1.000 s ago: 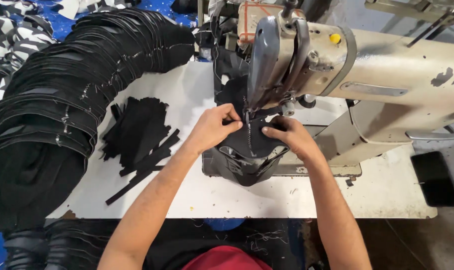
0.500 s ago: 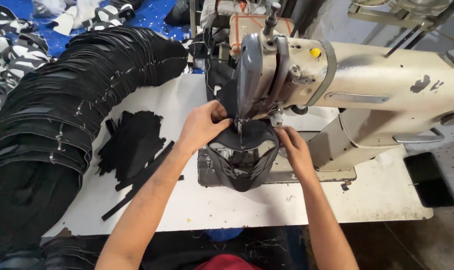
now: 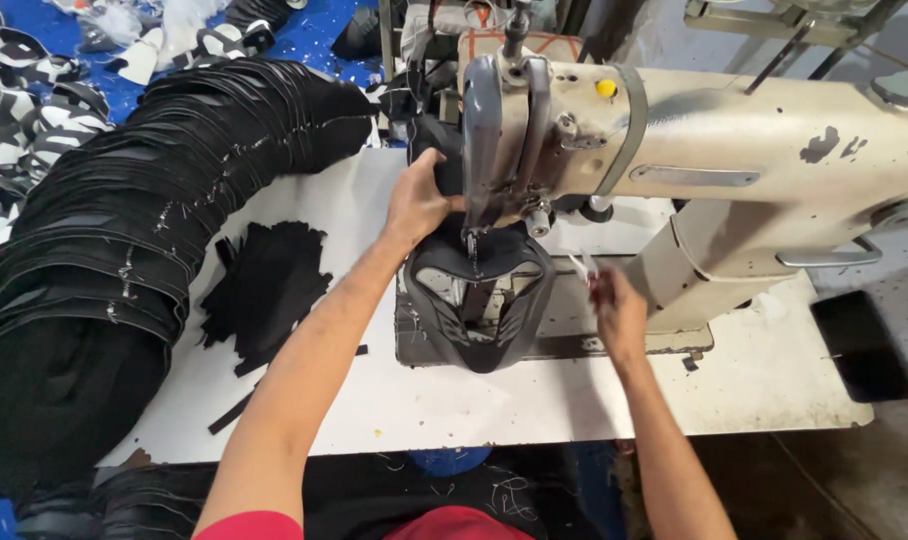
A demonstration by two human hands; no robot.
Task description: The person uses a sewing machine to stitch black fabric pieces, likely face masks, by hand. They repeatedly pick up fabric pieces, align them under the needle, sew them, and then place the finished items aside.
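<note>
Left hand is closed on the far edge of the black shoe upper, just behind the needle head of the sewing machine. Right hand is off the workpiece, to the right of it near the machine's column; fingers are pinched narrow around something pale and small, probably a thread end or snips, too blurred to tell.

The upper is seated on the post under the needle, toe end hanging toward the operator, grey lining showing inside.

Progress, as judged: this piece appears to be at or near the end of its seam, not yet taken off the machine. A long row of stitched black uppers is stacked on the left of the white table, chained by threads. A small heap of black strips is lying beside the left forearm, so some material looks unused.
</note>
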